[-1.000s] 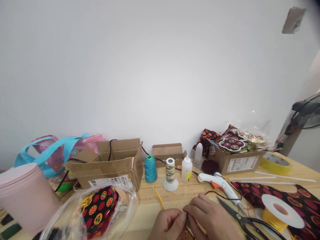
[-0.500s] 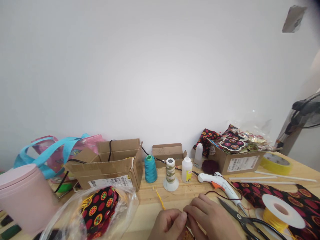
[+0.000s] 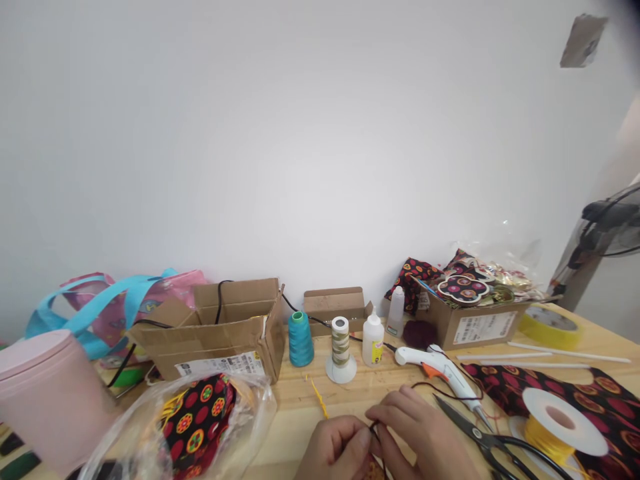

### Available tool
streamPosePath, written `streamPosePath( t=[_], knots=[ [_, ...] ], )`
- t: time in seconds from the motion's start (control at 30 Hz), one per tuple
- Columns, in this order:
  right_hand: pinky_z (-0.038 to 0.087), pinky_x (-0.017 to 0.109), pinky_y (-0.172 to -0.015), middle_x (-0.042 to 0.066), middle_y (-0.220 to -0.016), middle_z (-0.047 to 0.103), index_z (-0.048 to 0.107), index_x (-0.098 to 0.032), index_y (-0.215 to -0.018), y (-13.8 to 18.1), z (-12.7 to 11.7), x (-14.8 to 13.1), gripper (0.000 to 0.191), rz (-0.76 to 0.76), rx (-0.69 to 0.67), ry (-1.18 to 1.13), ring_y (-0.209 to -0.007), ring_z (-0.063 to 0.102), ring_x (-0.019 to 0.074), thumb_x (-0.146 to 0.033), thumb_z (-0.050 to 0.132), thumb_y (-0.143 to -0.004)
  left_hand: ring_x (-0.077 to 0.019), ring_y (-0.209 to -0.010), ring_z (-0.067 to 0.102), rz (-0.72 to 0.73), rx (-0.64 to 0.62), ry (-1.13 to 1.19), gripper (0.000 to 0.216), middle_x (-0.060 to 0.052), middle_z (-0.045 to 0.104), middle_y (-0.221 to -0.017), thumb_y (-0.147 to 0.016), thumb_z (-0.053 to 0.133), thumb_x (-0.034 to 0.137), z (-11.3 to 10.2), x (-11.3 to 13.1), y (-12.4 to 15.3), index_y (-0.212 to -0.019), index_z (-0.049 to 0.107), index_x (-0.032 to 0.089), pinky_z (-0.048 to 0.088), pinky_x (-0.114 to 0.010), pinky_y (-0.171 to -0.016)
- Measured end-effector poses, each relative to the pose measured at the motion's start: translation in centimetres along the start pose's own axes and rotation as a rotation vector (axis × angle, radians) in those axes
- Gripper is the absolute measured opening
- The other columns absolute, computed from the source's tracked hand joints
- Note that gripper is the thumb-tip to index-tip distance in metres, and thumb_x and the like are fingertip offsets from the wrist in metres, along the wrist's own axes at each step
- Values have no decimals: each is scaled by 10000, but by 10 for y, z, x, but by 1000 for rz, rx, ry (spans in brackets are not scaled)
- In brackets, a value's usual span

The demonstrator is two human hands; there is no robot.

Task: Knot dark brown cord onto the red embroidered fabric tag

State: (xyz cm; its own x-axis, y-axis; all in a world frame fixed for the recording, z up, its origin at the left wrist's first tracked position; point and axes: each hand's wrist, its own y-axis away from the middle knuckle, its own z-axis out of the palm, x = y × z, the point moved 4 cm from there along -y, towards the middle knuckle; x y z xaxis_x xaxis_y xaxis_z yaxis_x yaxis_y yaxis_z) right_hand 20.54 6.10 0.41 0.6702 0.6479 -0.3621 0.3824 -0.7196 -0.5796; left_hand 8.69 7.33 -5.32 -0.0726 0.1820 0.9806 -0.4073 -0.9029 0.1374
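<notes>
At the bottom centre my left hand (image 3: pixel 336 451) is closed, thumb pressed against the curled fingers, pinching a thin dark cord (image 3: pixel 374 430). Right beside it, my right hand (image 3: pixel 421 437) has its fingers bent around the same cord, the fingertips almost touching those of the left. Below the fingertips a bit of orange patterned material (image 3: pixel 374 469) shows, mostly hidden by the hands and the frame edge. A yellow cord (image 3: pixel 319 398) lies on the table just beyond my left hand. Black scissors (image 3: pixel 483 437) lie to the right of my right hand.
A white glue gun (image 3: pixel 440 370), yellow thread spool (image 3: pixel 550 427) and patterned fabric (image 3: pixel 505 387) lie at right. Behind stand a teal thread cone (image 3: pixel 301 340), camouflage thread cone (image 3: pixel 341 343) and glue bottle (image 3: pixel 373 340). Leftward are a cardboard box (image 3: pixel 215 340), plastic bag (image 3: pixel 255 407) and pink bin (image 3: pixel 55 400).
The fingers of my right hand have shifted slightly, and a small dark loop of cord now shows more clearly between the hands. The things on the table lie as before.
</notes>
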Motion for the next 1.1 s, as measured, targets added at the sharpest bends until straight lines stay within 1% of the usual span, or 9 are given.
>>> streamPosePath(
  t=[0.07, 0.13, 0.23, 0.37, 0.5, 0.67, 0.77, 0.87, 1.1],
  knots=[
    [448, 249, -565, 39, -687, 630, 601, -177, -793, 0, -4, 2, 184, 64, 85, -105, -634, 562, 162, -100, 442, -744, -44, -366, 209, 19, -62, 54, 396, 95, 317, -398, -657, 540, 542, 1, 6, 1, -598, 499, 153, 119, -218, -386],
    [464, 250, -605, 43, -721, 642, 601, -173, -815, 1, -5, 3, 163, 142, 131, -218, -662, 578, 160, -143, 449, -766, -35, -342, 181, 26, -92, 104, 380, 100, 312, -384, -672, 541, 522, 2, 12, 3, -606, 507, 149, 105, -215, -369],
    [484, 248, -612, 50, -730, 660, 626, -174, -816, 2, 1, 4, 171, 246, 91, -401, -668, 599, 165, -209, 463, -781, -26, -322, 142, 29, -102, 183, 359, 112, 288, -366, -671, 565, 495, 2, 17, 4, -621, 519, 143, 76, -213, -355],
    [497, 265, -612, 60, -717, 662, 643, -165, -783, 1, 7, 3, 161, 288, 53, -562, -645, 606, 174, -251, 511, -750, -24, -321, 129, 22, -95, 243, 336, 114, 280, -362, -667, 586, 470, 3, 18, 4, -602, 501, 151, 59, -212, -352],
    [486, 255, -604, 53, -685, 637, 647, -162, -703, -3, 4, 1, 149, 312, 11, -618, -640, 590, 166, -246, 527, -730, -22, -326, 155, 21, -77, 197, 361, 113, 287, -370, -649, 590, 494, 5, 16, 5, -580, 483, 156, 78, -210, -354],
    [463, 253, -579, 45, -660, 611, 666, -158, -694, -4, 6, 2, 172, 378, -34, -672, -605, 565, 160, -285, 551, -715, -31, -335, 205, 2, -35, 78, 387, 107, 293, -359, -653, 564, 524, 5, 14, 4, -563, 469, 160, 107, -212, -362],
    [443, 239, -543, 25, -611, 566, 654, -160, -610, -2, 9, 6, 206, 414, -19, -741, -574, 534, 148, -330, 578, -696, -33, -342, 210, 3, -32, 58, 406, 102, 311, -366, -639, 561, 546, 5, 14, 4, -572, 479, 154, 109, -214, -370],
    [423, 227, -515, 14, -600, 537, 634, -158, -590, -1, 12, 9, 210, 442, -1, -796, -554, 512, 138, -348, 601, -672, -33, -351, 210, 0, -35, 67, 416, 99, 324, -378, -620, 574, 552, 5, 13, 5, -586, 498, 145, 116, -213, -381],
    [402, 223, -497, 3, -584, 501, 574, -154, -579, -2, 9, 5, 201, 381, -7, -644, -527, 489, 128, -291, 532, -720, -51, -395, 300, -84, 62, 158, 473, 73, 403, -402, -501, 652, 569, 2, 10, 9, -630, 564, 122, 171, -202, -428]
  ],
)
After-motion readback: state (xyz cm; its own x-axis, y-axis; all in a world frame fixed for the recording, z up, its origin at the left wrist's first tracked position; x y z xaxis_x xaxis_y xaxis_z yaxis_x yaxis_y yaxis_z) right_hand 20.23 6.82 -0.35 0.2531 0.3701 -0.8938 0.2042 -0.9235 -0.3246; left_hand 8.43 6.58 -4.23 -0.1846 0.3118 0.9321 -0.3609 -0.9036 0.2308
